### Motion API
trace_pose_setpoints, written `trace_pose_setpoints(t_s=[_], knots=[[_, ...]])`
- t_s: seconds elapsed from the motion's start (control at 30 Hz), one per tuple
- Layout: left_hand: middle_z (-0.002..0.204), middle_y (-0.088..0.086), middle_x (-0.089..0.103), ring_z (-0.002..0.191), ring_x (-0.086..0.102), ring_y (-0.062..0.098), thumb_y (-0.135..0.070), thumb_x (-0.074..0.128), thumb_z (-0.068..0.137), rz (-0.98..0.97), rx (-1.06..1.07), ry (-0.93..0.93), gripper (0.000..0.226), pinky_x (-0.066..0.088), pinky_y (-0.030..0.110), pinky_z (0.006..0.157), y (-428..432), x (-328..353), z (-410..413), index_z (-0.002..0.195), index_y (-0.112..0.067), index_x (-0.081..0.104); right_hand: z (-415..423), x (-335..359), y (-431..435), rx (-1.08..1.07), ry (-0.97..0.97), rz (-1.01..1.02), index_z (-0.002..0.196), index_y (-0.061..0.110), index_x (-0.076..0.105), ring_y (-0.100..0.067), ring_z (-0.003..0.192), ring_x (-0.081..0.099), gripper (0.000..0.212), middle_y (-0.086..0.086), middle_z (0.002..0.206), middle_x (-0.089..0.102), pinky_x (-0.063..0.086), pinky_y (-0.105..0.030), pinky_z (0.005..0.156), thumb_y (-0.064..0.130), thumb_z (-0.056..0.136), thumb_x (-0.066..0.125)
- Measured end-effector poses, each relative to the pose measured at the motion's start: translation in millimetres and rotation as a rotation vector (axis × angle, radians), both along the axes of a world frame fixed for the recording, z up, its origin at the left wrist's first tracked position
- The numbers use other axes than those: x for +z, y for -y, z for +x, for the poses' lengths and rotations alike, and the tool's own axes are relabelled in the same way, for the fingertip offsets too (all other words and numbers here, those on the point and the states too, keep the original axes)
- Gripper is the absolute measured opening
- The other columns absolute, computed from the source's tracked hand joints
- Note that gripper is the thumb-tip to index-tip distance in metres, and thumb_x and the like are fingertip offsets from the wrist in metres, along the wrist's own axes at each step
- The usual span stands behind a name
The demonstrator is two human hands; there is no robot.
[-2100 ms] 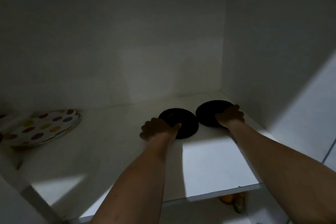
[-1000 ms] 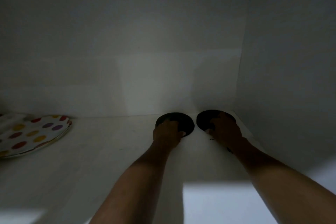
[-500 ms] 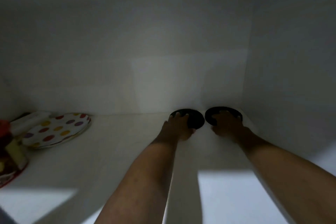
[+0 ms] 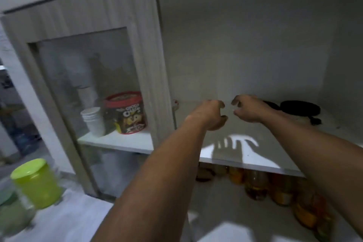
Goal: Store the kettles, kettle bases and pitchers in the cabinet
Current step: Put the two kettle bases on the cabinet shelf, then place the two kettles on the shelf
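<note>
Two black round kettle bases lie at the back right of the white cabinet shelf [image 4: 245,159]: one kettle base [image 4: 299,111] is in full view with its cord beside it, the other kettle base [image 4: 272,104] is mostly hidden behind my right wrist. My left hand [image 4: 211,114] and my right hand [image 4: 248,109] hover above the shelf in front of the bases, fingers curled apart, holding nothing. A lime-green pitcher [image 4: 37,182] with a lid stands on the counter at the lower left.
A closed glass-front cabinet door [image 4: 94,104] on the left shows a cereal tub [image 4: 125,113] and stacked white cups [image 4: 93,121]. Several jars [image 4: 255,184] fill the space under the shelf. The counter [image 4: 64,222] runs below.
Both hands have let go of the kettle bases and drawn back from the rear of the shelf. The view has pulled out and swung left, showing the glass door and counter.
</note>
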State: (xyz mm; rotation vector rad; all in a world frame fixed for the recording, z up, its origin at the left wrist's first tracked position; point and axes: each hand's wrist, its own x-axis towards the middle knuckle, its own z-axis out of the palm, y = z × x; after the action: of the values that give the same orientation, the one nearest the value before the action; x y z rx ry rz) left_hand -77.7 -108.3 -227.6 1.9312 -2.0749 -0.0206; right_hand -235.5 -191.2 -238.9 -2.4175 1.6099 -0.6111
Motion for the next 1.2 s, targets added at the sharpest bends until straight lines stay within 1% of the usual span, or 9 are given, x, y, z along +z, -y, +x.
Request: trace_pose_setpoints(t_s=[0.17,0.43,0.57,0.7,0.8,0.93,1.0,1.1,1.2], knots=[[0.112,0.005,0.074,0.100,0.069,0.026,-0.036,0.065,0.090,-0.030,0.068,-0.019,0.028,0.058,0.043,0.091,-113,7,67,0.114,-0.022,0.072,67,13,-91,0.089,0.098,-0.094,0.104,0.018,0.072,-0.032,0.100,0.065,0.023,-0.012,0.109,0.072,0.055,-0.040,0.088,0.024,0.085,0.060],[0.112,0.010,0.072,0.102,0.066,0.032,-0.045,0.061,0.082,0.020,0.501,-0.083,0.036,0.056,0.042,0.089,-302,-16,239,0.104,-0.019,0.074,262,18,-220,0.426,0.093,-0.045,0.076,0.022,0.073,-0.030,0.092,0.068,0.015,-0.007,0.091,0.076,0.056,-0.038,0.087,0.019,0.080,0.058],[0.113,0.011,0.073,0.108,0.066,0.032,-0.037,0.061,0.086,0.027,0.838,-0.140,0.029,0.055,0.037,0.089,-411,-62,327,0.105,-0.021,0.076,386,-20,-306,0.710,0.021,0.034,0.091,0.018,0.079,-0.032,0.098,0.069,0.018,-0.011,0.100,0.077,0.050,-0.032,0.085,0.020,0.084,0.062],[0.113,0.011,0.068,0.106,0.064,0.033,-0.035,0.059,0.087,0.064,1.180,-0.211,0.027,0.052,0.037,0.082,-517,-121,388,0.106,-0.019,0.069,487,-92,-384,0.904,-0.041,0.252,0.083,0.019,0.072,-0.028,0.089,0.071,0.017,-0.010,0.093,0.075,0.054,-0.032,0.073,0.035,0.082,0.070],[0.109,0.011,0.067,0.099,0.065,0.034,-0.049,0.058,0.084,0.099,1.424,-0.272,0.037,0.050,0.037,0.074,-576,-168,414,0.101,-0.017,0.064,541,-158,-427,0.928,-0.190,0.532,0.090,0.008,0.066,-0.027,0.071,0.058,0.054,-0.010,0.081,0.058,0.050,-0.034,0.057,0.059,0.074,0.074],[0.105,0.005,0.065,0.101,0.067,0.032,-0.084,0.065,0.059,0.239,1.667,-0.527,0.081,0.051,0.035,0.075,-616,-223,423,0.106,-0.018,0.062,574,-233,-456,0.842,-0.403,0.785,0.125,0.004,0.051,-0.032,0.101,0.059,0.084,-0.015,0.120,0.056,0.047,-0.037,0.067,0.059,0.069,0.080],[0.097,0.004,0.069,0.085,0.071,0.026,-0.083,0.074,0.047,0.345,1.663,-0.772,0.086,0.058,0.033,0.071,-621,-250,423,0.100,-0.017,0.064,581,-258,-459,0.758,-0.397,0.842,0.130,0.002,0.053,-0.033,0.100,0.060,0.076,-0.018,0.123,0.059,0.053,-0.041,0.076,0.045,0.073,0.081],[0.103,0.012,0.070,0.076,0.071,0.026,-0.059,0.082,0.059,0.273,1.651,-1.030,0.064,0.049,0.024,0.047,-612,-275,427,0.103,-0.016,0.064,586,-266,-455,0.700,-0.384,0.994,0.117,0.004,0.056,-0.030,0.085,0.062,0.057,-0.015,0.103,0.063,0.054,-0.043,0.079,0.036,0.075,0.079],[0.108,0.014,0.065,0.089,0.069,0.033,-0.047,0.078,0.070,0.118,1.702,-1.045,0.049,0.059,0.033,0.063,-602,-282,434,0.106,-0.017,0.061,589,-262,-453,0.694,-0.338,0.962,0.102,0.005,0.057,-0.030,0.081,0.063,0.048,-0.012,0.090,0.064,0.055,-0.041,0.075,0.033,0.071,0.081]])
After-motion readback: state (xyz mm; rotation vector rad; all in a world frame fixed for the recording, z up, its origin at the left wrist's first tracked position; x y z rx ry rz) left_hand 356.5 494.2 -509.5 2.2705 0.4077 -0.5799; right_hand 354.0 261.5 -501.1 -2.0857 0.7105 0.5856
